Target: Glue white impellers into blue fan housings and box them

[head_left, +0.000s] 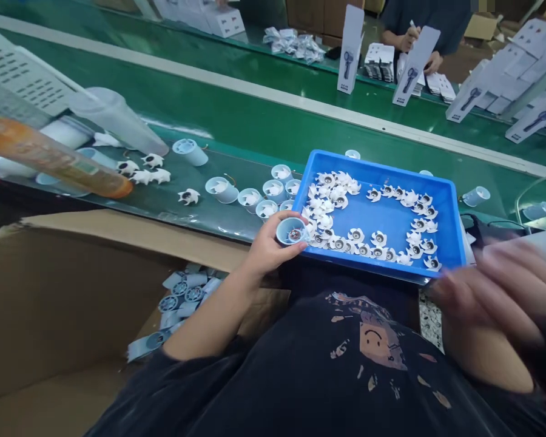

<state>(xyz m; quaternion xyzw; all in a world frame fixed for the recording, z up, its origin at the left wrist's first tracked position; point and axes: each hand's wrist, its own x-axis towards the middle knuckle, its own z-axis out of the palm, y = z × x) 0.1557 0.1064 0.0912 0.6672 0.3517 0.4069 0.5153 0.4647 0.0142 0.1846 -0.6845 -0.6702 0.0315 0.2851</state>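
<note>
My left hand (268,246) is closed around a small pale blue cylindrical housing (292,231), held just at the near left corner of a blue tray (391,218). The tray holds several white fan impellers (332,194) along its left, near and far sides. My right hand (491,285) is smeared by motion at the near right, below the tray's right corner; its fingers look spread, and whether it holds anything I cannot tell. More pale blue housings (264,197) stand on the green belt just left of the tray.
A brown cardboard box (73,285) at the near left holds several blue housings (182,294). Loose impellers (150,170), a clear plastic container (113,118) and an orange bottle (50,159) lie at the left. Across the belt another person (414,36) handles white cartons (350,48).
</note>
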